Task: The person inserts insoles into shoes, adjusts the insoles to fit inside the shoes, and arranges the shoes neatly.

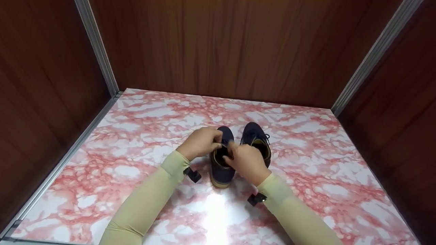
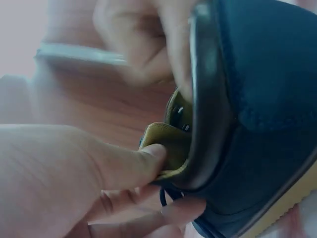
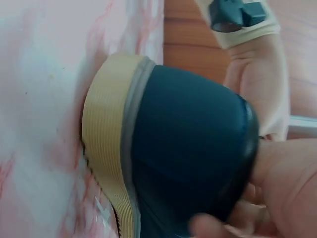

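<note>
A dark blue shoe (image 1: pixel 223 175) with a tan sole stands on the marbled surface between both hands. My left hand (image 1: pixel 200 141) pinches the shoe's tongue (image 2: pixel 166 141), the thumb on its yellowish lining and the fingers underneath. My right hand (image 1: pixel 250 161) is at the opposite side of the shoe's opening, fingers bent and blurred. One of its fingers reaches down beside the eyelets (image 2: pixel 181 111); whether it grips anything I cannot tell. A dark lace (image 2: pixel 171 196) loops below the left thumb. In the right wrist view the heel (image 3: pixel 193 144) hides most of the fingers.
The matching dark blue shoe (image 1: pixel 252 131), its lace tied at the side, stands just right of the first, partly behind my right hand. Brown wood-grain panels (image 1: pixel 218 47) with metal corner posts (image 1: pixel 98 47) enclose the red-and-white surface (image 1: pixel 136 170) at the back and sides.
</note>
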A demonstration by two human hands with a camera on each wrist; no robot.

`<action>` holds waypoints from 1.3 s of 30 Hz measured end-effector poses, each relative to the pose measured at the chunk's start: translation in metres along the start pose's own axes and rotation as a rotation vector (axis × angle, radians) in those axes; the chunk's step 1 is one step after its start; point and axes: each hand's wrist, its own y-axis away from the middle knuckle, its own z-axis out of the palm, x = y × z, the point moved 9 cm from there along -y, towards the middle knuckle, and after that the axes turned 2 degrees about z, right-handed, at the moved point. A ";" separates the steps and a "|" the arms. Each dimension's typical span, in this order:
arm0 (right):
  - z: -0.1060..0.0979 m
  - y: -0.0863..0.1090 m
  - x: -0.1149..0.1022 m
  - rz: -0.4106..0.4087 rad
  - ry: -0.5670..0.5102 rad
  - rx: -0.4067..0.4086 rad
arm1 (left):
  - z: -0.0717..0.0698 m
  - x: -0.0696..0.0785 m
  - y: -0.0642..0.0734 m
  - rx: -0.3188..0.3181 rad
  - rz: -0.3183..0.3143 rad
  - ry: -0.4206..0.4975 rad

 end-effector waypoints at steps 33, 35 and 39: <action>0.006 -0.016 0.010 0.012 -0.210 -0.011 | 0.012 0.028 0.002 0.209 0.093 -0.268; 0.008 -0.015 0.008 0.000 -0.215 -0.056 | 0.009 0.029 0.003 0.271 0.120 -0.267; 0.010 -0.012 0.014 0.057 -0.211 -0.098 | 0.009 0.023 0.002 0.273 0.143 -0.139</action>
